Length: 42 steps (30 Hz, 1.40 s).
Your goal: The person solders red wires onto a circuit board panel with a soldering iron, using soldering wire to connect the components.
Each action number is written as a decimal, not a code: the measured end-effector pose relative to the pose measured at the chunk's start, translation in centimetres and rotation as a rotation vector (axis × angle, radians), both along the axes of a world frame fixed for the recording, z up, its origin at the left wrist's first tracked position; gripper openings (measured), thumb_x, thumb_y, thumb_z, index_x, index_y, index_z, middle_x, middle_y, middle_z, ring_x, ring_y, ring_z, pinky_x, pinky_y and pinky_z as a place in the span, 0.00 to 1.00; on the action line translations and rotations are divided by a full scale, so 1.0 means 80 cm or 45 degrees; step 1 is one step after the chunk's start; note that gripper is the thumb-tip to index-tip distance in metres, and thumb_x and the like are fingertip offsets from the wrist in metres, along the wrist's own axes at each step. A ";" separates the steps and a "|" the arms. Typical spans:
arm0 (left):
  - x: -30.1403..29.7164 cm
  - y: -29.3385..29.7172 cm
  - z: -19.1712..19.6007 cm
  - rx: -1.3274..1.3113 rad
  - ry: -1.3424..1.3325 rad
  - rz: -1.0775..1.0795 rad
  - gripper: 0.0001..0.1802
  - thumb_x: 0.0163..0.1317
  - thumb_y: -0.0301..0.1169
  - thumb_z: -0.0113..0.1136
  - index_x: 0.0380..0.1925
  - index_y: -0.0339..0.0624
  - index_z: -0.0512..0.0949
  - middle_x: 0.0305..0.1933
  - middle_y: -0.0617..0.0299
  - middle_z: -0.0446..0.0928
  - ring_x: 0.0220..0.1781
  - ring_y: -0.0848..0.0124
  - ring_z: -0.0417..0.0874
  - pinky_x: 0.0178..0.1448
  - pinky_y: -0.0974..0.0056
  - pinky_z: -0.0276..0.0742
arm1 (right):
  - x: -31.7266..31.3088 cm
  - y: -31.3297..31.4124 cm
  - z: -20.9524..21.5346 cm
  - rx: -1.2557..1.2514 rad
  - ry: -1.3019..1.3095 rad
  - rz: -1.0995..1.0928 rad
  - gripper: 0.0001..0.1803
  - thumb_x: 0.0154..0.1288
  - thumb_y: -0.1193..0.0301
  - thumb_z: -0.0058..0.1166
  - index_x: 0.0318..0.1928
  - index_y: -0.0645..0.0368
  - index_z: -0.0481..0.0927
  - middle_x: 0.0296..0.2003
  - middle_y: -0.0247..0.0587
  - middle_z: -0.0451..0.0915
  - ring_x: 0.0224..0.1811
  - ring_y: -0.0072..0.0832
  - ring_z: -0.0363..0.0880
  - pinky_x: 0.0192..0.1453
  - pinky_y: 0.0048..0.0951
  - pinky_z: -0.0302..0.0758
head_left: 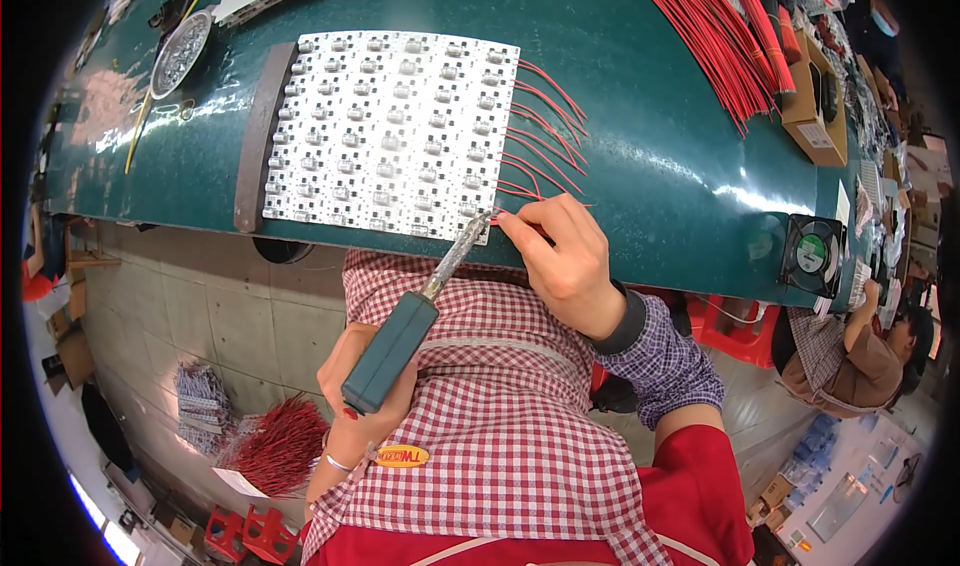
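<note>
A soldering iron (390,354) with a dark green handle is gripped in my left hand (374,426). Its metal tip slants up and rests at the near right corner of a white circuit board panel (350,151), which carries rows of small silvery parts. Right beside that tip, my right hand (568,266) pinches the end of a red wire (496,218) between thumb and fingers at the board's edge. Several other red wires (548,151) run off the board's right edge, spaced along it. A dark bar (264,141) lies along the board's left edge.
On the green table (660,186) stand a dish of small metallic bits (182,56), a big bundle of red wires (705,41), a cardboard box (815,106) and a black fan (812,256). More wire bundles (275,446) lie on the floor. Another person (850,366) sits at the right.
</note>
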State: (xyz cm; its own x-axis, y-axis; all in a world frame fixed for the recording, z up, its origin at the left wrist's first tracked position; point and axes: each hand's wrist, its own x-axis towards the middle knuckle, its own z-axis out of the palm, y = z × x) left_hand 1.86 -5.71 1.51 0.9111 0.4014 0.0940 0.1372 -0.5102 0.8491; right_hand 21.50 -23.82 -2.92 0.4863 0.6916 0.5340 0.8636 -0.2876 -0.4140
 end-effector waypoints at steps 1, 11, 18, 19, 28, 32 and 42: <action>0.000 0.000 0.000 -0.004 -0.004 -0.002 0.10 0.46 0.15 0.69 0.32 0.30 0.82 0.33 0.53 0.80 0.32 0.61 0.84 0.36 0.64 0.79 | 0.000 -0.001 -0.001 -0.027 -0.011 0.013 0.16 0.53 0.78 0.60 0.44 0.66 0.83 0.37 0.40 0.78 0.37 0.35 0.77 0.38 0.34 0.74; -0.027 0.001 -0.023 0.069 0.038 0.074 0.10 0.50 0.16 0.70 0.34 0.30 0.83 0.35 0.51 0.82 0.32 0.60 0.85 0.35 0.63 0.80 | 0.000 0.004 0.002 0.029 0.004 -0.013 0.17 0.47 0.84 0.63 0.41 0.64 0.84 0.33 0.40 0.77 0.32 0.35 0.76 0.34 0.34 0.73; -0.029 0.000 -0.022 0.015 0.022 0.083 0.12 0.52 0.17 0.71 0.38 0.30 0.84 0.40 0.49 0.84 0.38 0.58 0.88 0.40 0.62 0.83 | -0.001 0.004 0.001 0.032 -0.001 -0.022 0.18 0.46 0.85 0.62 0.41 0.65 0.84 0.33 0.41 0.78 0.33 0.36 0.77 0.34 0.34 0.74; -0.022 0.000 -0.016 0.028 -0.004 0.064 0.12 0.52 0.17 0.70 0.38 0.30 0.84 0.40 0.50 0.84 0.39 0.58 0.88 0.41 0.62 0.83 | -0.001 0.005 0.001 0.037 -0.006 -0.023 0.18 0.46 0.85 0.62 0.41 0.65 0.84 0.33 0.41 0.78 0.33 0.36 0.77 0.34 0.34 0.74; 0.000 -0.002 -0.001 0.020 -0.028 -0.001 0.10 0.50 0.16 0.69 0.34 0.31 0.83 0.36 0.53 0.81 0.34 0.61 0.85 0.39 0.63 0.81 | 0.000 0.004 0.001 0.025 -0.002 -0.018 0.17 0.46 0.84 0.63 0.41 0.64 0.84 0.34 0.40 0.78 0.33 0.36 0.77 0.35 0.35 0.74; -0.003 -0.003 -0.007 0.061 -0.081 0.037 0.09 0.50 0.16 0.70 0.34 0.31 0.83 0.33 0.52 0.80 0.29 0.61 0.83 0.33 0.63 0.78 | 0.000 0.004 0.000 0.026 -0.008 -0.027 0.17 0.46 0.84 0.63 0.41 0.64 0.84 0.34 0.41 0.78 0.34 0.36 0.78 0.35 0.35 0.74; -0.030 0.000 -0.024 0.029 -0.010 0.093 0.11 0.52 0.17 0.70 0.38 0.29 0.83 0.36 0.49 0.83 0.33 0.59 0.86 0.36 0.62 0.81 | -0.001 0.005 0.002 0.017 0.002 -0.021 0.17 0.46 0.85 0.64 0.41 0.64 0.84 0.34 0.40 0.78 0.34 0.37 0.78 0.35 0.35 0.74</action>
State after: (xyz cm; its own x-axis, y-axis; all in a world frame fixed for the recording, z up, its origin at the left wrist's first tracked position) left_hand -0.54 -5.71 -0.41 0.8786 0.4645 0.1108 0.1682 -0.5182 0.8385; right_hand 21.43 -23.44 -2.75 0.4984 0.6762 0.5426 0.8582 -0.2964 -0.4190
